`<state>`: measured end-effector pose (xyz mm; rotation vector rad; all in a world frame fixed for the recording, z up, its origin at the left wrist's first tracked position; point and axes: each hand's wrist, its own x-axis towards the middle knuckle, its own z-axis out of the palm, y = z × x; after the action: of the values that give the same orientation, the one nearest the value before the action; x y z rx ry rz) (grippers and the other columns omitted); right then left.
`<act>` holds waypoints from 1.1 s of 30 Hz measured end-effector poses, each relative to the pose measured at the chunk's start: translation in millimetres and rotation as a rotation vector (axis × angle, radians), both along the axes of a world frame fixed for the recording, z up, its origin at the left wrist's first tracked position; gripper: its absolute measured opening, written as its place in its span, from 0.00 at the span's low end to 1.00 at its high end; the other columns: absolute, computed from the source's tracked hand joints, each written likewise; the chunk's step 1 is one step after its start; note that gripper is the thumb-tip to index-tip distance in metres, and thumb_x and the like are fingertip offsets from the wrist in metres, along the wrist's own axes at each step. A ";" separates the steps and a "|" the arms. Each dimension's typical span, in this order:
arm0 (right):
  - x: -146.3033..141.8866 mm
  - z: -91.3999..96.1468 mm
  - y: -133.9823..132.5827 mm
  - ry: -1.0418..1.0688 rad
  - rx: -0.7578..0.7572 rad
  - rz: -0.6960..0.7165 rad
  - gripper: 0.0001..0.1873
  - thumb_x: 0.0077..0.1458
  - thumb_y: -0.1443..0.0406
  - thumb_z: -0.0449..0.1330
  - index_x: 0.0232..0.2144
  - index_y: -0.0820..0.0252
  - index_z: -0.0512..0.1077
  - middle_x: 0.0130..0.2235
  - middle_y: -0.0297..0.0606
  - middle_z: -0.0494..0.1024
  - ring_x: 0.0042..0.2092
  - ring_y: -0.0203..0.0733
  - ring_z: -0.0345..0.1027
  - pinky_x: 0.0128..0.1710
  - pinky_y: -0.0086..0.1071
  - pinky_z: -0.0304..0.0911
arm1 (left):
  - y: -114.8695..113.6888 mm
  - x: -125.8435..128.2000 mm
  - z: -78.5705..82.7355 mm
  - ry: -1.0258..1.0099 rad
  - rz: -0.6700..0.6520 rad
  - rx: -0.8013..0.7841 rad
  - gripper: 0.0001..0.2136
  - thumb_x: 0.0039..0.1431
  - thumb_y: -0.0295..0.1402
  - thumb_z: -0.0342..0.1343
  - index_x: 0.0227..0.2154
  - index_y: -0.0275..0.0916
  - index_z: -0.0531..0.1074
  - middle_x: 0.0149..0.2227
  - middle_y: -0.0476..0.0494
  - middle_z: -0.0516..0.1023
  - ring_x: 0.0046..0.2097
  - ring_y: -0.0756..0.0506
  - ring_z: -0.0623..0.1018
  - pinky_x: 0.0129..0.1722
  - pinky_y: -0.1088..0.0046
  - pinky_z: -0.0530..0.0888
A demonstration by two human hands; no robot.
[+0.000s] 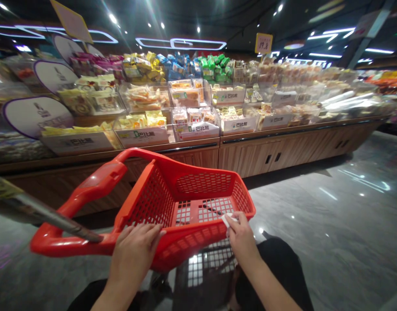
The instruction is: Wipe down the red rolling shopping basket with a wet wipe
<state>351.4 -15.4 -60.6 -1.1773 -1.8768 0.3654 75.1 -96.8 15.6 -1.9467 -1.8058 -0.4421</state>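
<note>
Red basket (149, 203) looks light, stiff plastic, best gripped at its near rim. There the left hand (136, 248) rests flat with fingers loose, and the right hand (240, 235) pinches a white scrap (227, 219).

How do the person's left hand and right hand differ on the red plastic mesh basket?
The left hand lies flat, fingers spread over the rim; the right hand is curled. The left hand holds nothing; the right hand pinches a small white scrap. Both rest on the near rim of the red plastic mesh basket.
</note>
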 end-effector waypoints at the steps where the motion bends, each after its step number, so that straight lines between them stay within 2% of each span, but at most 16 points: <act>1: 9.8 -4.0 4.9 -0.002 0.000 -0.042 0.22 0.51 0.77 0.49 0.43 0.59 0.75 0.42 0.43 0.66 0.41 0.43 0.67 0.43 0.37 0.68 | -0.1 -1.4 0.8 -0.002 -0.001 0.001 0.12 0.61 0.38 0.47 0.33 0.44 0.76 0.32 0.50 0.80 0.35 0.46 0.77 0.40 0.67 0.64; 4: 16.2 -10.3 9.4 -0.028 0.010 -0.084 0.21 0.52 0.77 0.49 0.43 0.61 0.75 0.41 0.44 0.66 0.41 0.43 0.67 0.42 0.37 0.69 | 0.3 -4.8 2.4 -0.004 -0.008 -0.001 0.13 0.61 0.38 0.46 0.33 0.43 0.76 0.32 0.49 0.80 0.35 0.46 0.77 0.40 0.66 0.64; 9: -24.3 -3.1 -8.0 -0.044 0.030 0.049 0.23 0.51 0.78 0.49 0.47 0.60 0.72 0.42 0.45 0.66 0.43 0.44 0.66 0.44 0.37 0.68 | 1.9 -10.8 0.3 -0.016 -0.001 0.002 0.14 0.61 0.39 0.46 0.32 0.43 0.76 0.33 0.48 0.81 0.35 0.46 0.77 0.41 0.66 0.65; 11: -30.8 0.6 -12.0 -0.031 0.036 0.074 0.23 0.51 0.78 0.49 0.47 0.60 0.72 0.42 0.45 0.67 0.43 0.44 0.66 0.45 0.37 0.68 | 1.9 -13.3 -0.9 -0.023 0.001 -0.012 0.14 0.61 0.39 0.46 0.33 0.43 0.76 0.33 0.48 0.81 0.36 0.46 0.77 0.41 0.66 0.65; 16: -13.3 2.2 -8.0 -0.026 0.003 0.042 0.22 0.52 0.78 0.50 0.45 0.60 0.73 0.41 0.44 0.67 0.42 0.43 0.67 0.45 0.37 0.68 | 1.0 -13.7 -0.5 -0.024 -0.002 -0.026 0.13 0.62 0.39 0.46 0.33 0.43 0.76 0.33 0.48 0.80 0.36 0.46 0.77 0.41 0.66 0.64; 18: -15.2 2.9 -8.3 -0.028 0.001 0.020 0.21 0.53 0.78 0.49 0.45 0.61 0.73 0.41 0.44 0.66 0.41 0.43 0.67 0.44 0.37 0.68 | 0.9 -10.7 0.6 -0.019 -0.007 -0.025 0.13 0.62 0.39 0.46 0.33 0.43 0.76 0.33 0.49 0.80 0.35 0.46 0.77 0.41 0.66 0.64; 24: -53.6 13.5 -20.5 -0.043 0.010 0.159 0.22 0.52 0.78 0.50 0.47 0.60 0.72 0.42 0.44 0.67 0.42 0.43 0.66 0.44 0.36 0.68 | 0.3 -1.2 3.4 -0.005 0.004 0.006 0.14 0.62 0.39 0.46 0.33 0.43 0.76 0.33 0.48 0.80 0.35 0.46 0.77 0.40 0.66 0.64; 30: -32.2 11.2 -15.2 -0.046 0.002 0.080 0.22 0.51 0.78 0.50 0.44 0.59 0.74 0.42 0.44 0.67 0.42 0.44 0.66 0.46 0.37 0.67 | -1.0 -0.1 2.1 -0.027 -0.007 -0.005 0.12 0.61 0.39 0.47 0.34 0.44 0.75 0.33 0.50 0.80 0.35 0.48 0.76 0.40 0.67 0.64; 33: -35.7 14.8 -16.3 -0.056 -0.003 0.089 0.22 0.51 0.79 0.49 0.45 0.60 0.73 0.42 0.45 0.67 0.42 0.44 0.66 0.45 0.37 0.67 | -1.7 0.3 0.9 -0.021 0.015 -0.032 0.12 0.61 0.38 0.47 0.34 0.44 0.75 0.33 0.50 0.80 0.35 0.47 0.76 0.41 0.66 0.64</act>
<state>315.7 -31.6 -45.9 -1.1186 -1.9828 0.3882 75.5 -98.5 16.5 -1.9558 -1.8500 -0.4333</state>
